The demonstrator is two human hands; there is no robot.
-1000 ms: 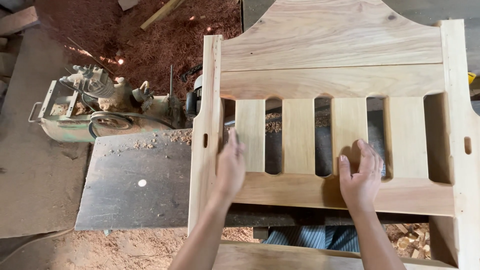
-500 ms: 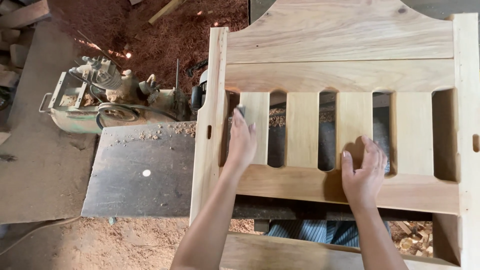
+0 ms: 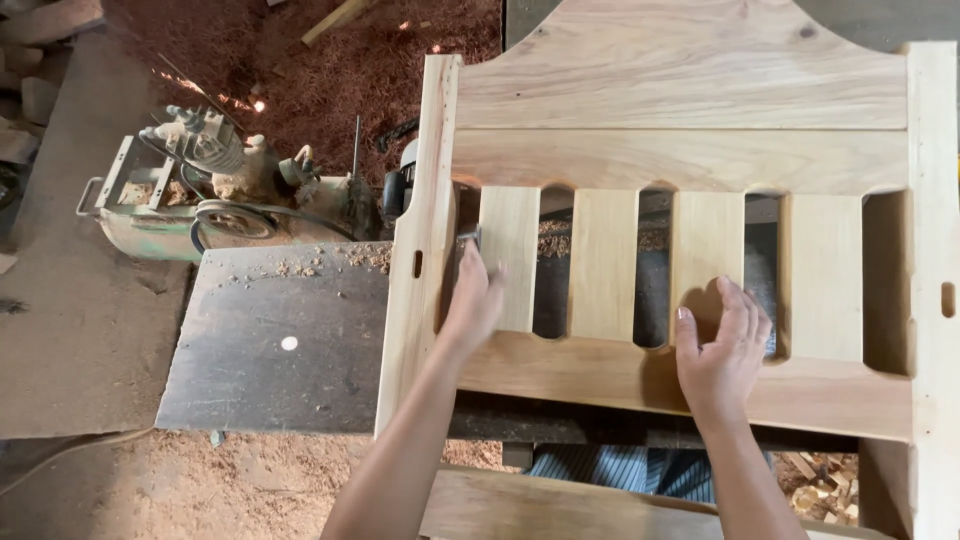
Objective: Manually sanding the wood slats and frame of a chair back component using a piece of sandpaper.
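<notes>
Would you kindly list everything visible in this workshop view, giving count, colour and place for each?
Slatted wooden panel: one, pale wood, right and centre, standing upright.
Slats: four, pale wood, in a row between the panel's upper and lower rails.
Sanding piece: one, grey, small, at the left hand's fingertips in the leftmost gap; its kind is unclear.
Work table: one, dark, left of the panel, dusted with shavings.
Machine: one, pale green, dusty, on the floor at upper left.
Sawdust: reddish brown, across the floor at top.
Plank: one, pale wood, along the bottom edge.
Left hand: one, at the leftmost slat's edge.
Right hand: one, flat on the lower rail.
</notes>
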